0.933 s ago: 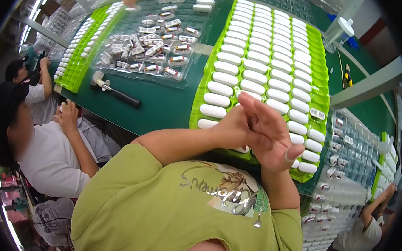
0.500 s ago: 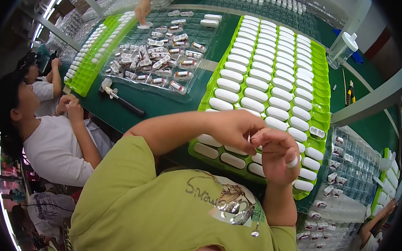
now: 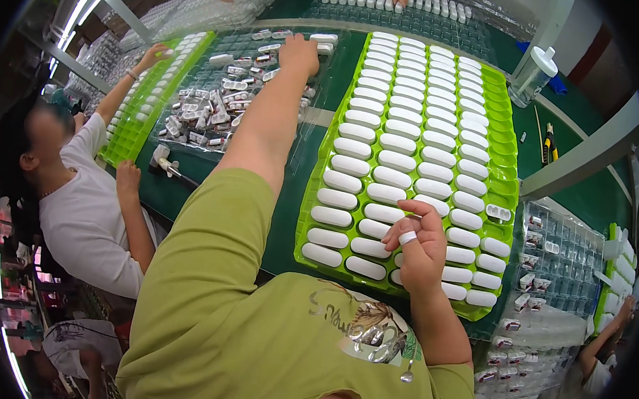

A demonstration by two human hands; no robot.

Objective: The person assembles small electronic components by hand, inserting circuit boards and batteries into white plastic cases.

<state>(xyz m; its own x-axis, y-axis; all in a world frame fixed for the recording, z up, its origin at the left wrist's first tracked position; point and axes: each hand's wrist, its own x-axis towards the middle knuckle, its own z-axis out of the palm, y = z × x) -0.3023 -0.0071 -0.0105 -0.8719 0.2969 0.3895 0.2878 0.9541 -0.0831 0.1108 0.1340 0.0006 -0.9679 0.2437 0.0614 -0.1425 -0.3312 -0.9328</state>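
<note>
My left hand (image 3: 299, 55) is stretched out over the far right part of a clear plastic tray (image 3: 327, 72), beside white oval cases (image 3: 323, 38). Its fingertips point down and are hidden behind the hand. In the tray lies a loose pile of small clear-and-white pieces with red and dark parts (image 3: 211, 109). My right hand (image 3: 420, 253) hovers above the near part of a bright green tray (image 3: 511, 156). Its thumb and forefinger are apart, with nothing visible between them; a white band circles one digit. Rows of white oval cases (image 3: 395, 160) fill most of the green tray.
A black-handled hammer-like tool (image 3: 168, 162) lies left of my arm. A co-worker (image 3: 88, 207) reaches over another green tray (image 3: 130, 126) at left. A lidded clear cup (image 3: 535, 77) and yellow-black cutter (image 3: 550, 144) are at right, near a white post (image 3: 593, 154) and clear trays (image 3: 557, 258).
My left hand has left my right hand and swung forward to the clear tray. My right hand has shifted slightly left. The co-worker at left now reaches across the other green tray.
</note>
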